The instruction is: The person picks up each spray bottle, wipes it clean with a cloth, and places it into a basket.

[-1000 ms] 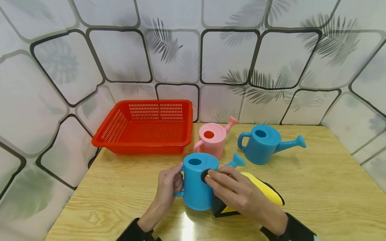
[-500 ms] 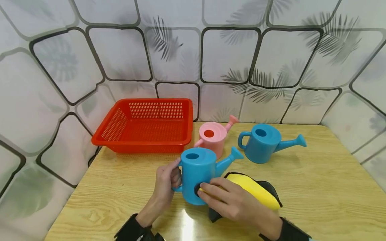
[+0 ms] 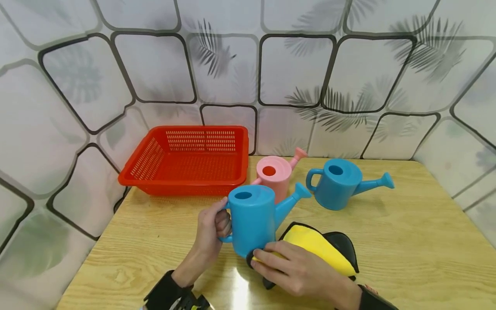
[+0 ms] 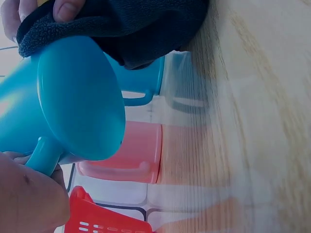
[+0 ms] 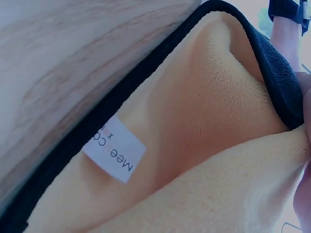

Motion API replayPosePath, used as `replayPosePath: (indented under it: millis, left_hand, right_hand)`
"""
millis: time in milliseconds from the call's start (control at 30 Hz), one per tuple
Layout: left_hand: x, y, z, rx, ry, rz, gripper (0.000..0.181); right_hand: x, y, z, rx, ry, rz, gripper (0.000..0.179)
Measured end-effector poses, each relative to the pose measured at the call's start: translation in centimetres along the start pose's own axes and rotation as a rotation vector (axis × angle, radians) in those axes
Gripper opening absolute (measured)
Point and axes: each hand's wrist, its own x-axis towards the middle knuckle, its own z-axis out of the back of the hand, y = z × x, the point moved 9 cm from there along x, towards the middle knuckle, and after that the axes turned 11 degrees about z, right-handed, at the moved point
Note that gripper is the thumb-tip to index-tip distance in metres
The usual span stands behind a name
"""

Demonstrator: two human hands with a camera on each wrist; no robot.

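My left hand [image 3: 209, 232] grips the handle of a bright blue watering can [image 3: 253, 221], raised off the table with its spout to the right. In the left wrist view the can's smooth base [image 4: 82, 102] shows. Bunched in my right hand [image 3: 298, 271] is a yellow cleaning cloth [image 3: 317, 247] with a dark grey back and black edging. It touches the can's lower right side, near the bottom edge. The loose part of the cloth hangs over to the right. Its white label [image 5: 115, 150] shows in the right wrist view.
A red plastic basket [image 3: 190, 189] stands at the back left of the wooden table [image 3: 410, 241]. Beside it is a pink watering can [image 3: 277, 176], partly behind the held one. Another blue watering can [image 3: 337, 185] stands farther right. A patterned curtain [image 3: 294, 69] encloses the back.
The held watering can has risen and shifted slightly left, with its spout coming into fuller view. My right hand has slid the cloth down the can's side to its bottom edge.
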Motion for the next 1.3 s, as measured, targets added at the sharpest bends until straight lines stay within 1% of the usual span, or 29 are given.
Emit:
replayPosePath:
  millis: [300, 433, 500, 667, 767, 833, 933, 1000, 1100, 1167, 1200, 1300]
  left_hand:
    - [0.0, 0.0, 0.1, 0.016, 0.001, 0.015, 0.054]
    - [0.1, 0.1, 0.1, 0.02, 0.005, 0.017, 0.054]
    - [0.1, 0.1, 0.1, 0.02, 0.008, 0.012, 0.054]
    - [0.0, -0.2, 0.0, 0.031, 0.013, -0.021, 0.055]
    - [0.1, -0.3, 0.0, 0.048, 0.006, -0.035, 0.056]
    - [0.1, -0.4, 0.0, 0.061, -0.001, -0.039, 0.056]
    - [0.1, -0.4, -0.1, 0.084, -0.013, -0.035, 0.055]
    - [0.2, -0.3, -0.2, 0.099, -0.015, -0.026, 0.055]
    - [0.2, 0.0, -0.2, 0.122, -0.013, -0.012, 0.055]
    - [0.2, 0.2, -0.2, 0.127, -0.006, -0.008, 0.055]
    - [0.2, 0.2, -0.2, 0.13, -0.003, -0.008, 0.055]
    - [0.2, 0.4, -0.1, 0.138, 0.002, -0.011, 0.056]
  right_hand:
    - [-0.1, 0.0, 0.0, -0.007, -0.028, 0.016, 0.03]
    - [-0.2, -0.1, 0.0, 0.009, -0.031, 0.005, 0.029]
    - [-0.2, -0.2, 0.0, 0.031, -0.033, -0.016, 0.03]
    - [-0.3, -1.1, 0.4, 0.081, -0.031, -0.1, 0.031]
    - [-0.3, -1.9, 0.4, 0.098, 0.014, -0.135, 0.032]
    - [-0.3, -2.5, 0.5, 0.099, 0.063, -0.134, 0.03]
    - [-0.6, -3.4, 0.6, 0.123, 0.135, -0.131, 0.017]
    - [-0.8, -3.7, 0.8, 0.133, 0.155, -0.117, 0.015]
    - [-1.1, -4.1, 1.1, 0.153, 0.139, -0.101, 0.017]
    - [-1.2, -4.4, 1.4, 0.154, 0.114, -0.099, 0.02]
    - [-1.2, -4.6, 1.5, 0.151, 0.102, -0.103, 0.024]
    - [-1.3, -5.2, 2.0, 0.116, 0.069, -0.111, 0.027]
